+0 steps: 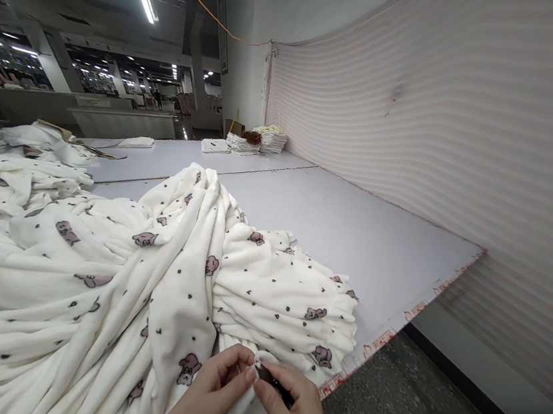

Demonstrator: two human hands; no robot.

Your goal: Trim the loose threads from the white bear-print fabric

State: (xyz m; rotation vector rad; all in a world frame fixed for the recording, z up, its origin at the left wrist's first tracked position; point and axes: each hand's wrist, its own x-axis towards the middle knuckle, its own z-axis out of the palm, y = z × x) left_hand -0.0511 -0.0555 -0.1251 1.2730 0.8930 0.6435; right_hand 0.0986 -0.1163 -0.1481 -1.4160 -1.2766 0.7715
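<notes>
While two bare hands meet low over the near edge of a long table [364, 231], a great spread of white printed fabric [171, 281] lies heaped in front of them, dotted with small dark marks and mauve animal figures. The left hand [219, 387] is curled nearly closed, thumb and fingertips pinching what looks like a small bit of the cloth. The right hand [296, 405] is wrapped around a slim dark tool [270, 377], its tip close to the left thumb; whether that tip touches the cloth or cuts anything is too small to tell.

By the look of it, the handling of this piece is partway along: one small spot is between the fingers, while the bulk lies loose and unfolded, bunched into deep pleats across the table's near side. No finished edge or cut end can be made out, so how much of it is done cannot be told. More white cloth sits in a rumpled heap [33, 177] at the far left, out of both hands' reach.

Order appears only at the table's far end, where a tall stack of folded cloth [272, 140] and a lower flat pile [216, 146] stand near a striped hanging sheet [443, 120], well apart from the hands.
</notes>
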